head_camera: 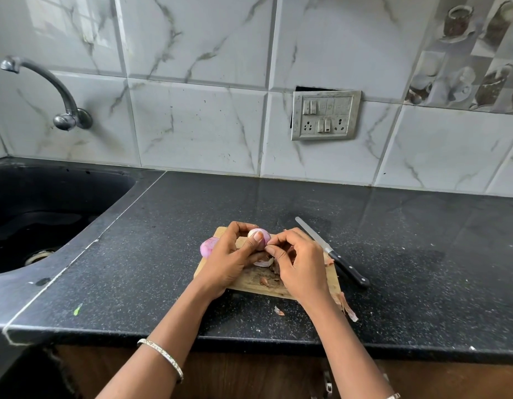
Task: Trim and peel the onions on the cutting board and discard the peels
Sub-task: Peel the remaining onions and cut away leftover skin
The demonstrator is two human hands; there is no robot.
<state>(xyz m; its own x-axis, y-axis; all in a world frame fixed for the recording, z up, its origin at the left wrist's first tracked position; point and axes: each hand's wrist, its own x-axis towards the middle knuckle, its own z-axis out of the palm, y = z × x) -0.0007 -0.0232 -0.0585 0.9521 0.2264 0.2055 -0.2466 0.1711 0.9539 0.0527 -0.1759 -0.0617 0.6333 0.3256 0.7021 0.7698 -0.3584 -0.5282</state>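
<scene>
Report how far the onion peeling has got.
Done: one peeled onion lies on the cutting board; the knife lies beside it. In hand: left hand grips a second onion, right hand picks its skin. Left: loose peels need discarding.

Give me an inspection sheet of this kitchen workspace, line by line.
Surface: black speckled stone counter, crumbs scattered.
Job's things: small wooden cutting board; half-peeled purple onion held above it; second pink onion at its left edge; black-handled knife lying right of the board.
Clutter: dry onion peels on board and counter.
Grippers: left hand grips the held onion; right hand pinches at its skin.
Cables: nothing seen.
Surroundings: black sink, metal tap, grey switch-and-socket plate on marble-pattern tiles.
</scene>
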